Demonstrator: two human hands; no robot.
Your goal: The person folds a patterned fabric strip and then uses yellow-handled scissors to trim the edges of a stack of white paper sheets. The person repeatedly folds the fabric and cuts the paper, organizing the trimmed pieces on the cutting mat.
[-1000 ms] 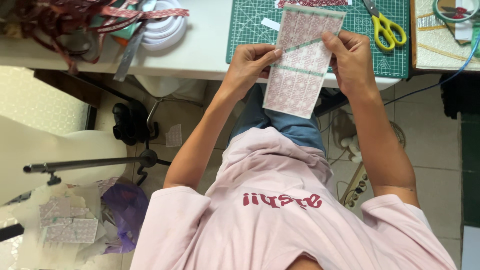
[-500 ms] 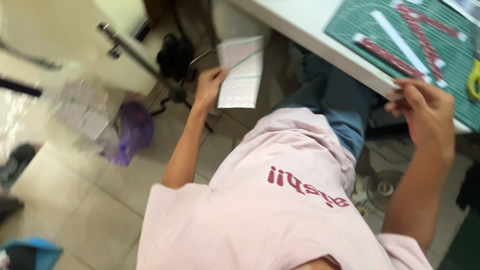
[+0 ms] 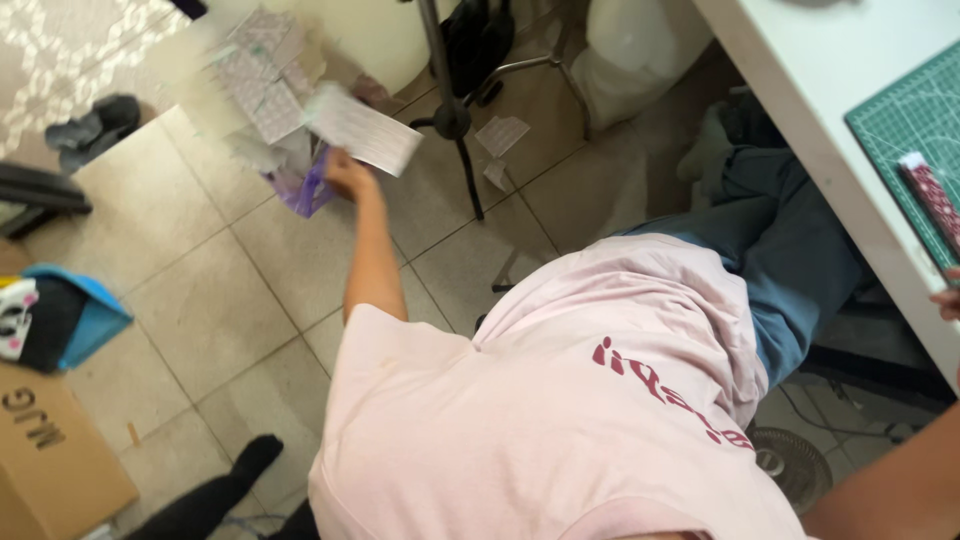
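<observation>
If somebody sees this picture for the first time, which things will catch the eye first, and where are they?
First comes the left hand, stretched far out over the tiled floor and holding a pale patterned sheet that looks blurred. Just beyond it, at the upper left, lies a heap of similar patterned scraps with a purple bag beside the hand. At the right edge, the right hand barely shows at the white table with its green cutting mat.
</observation>
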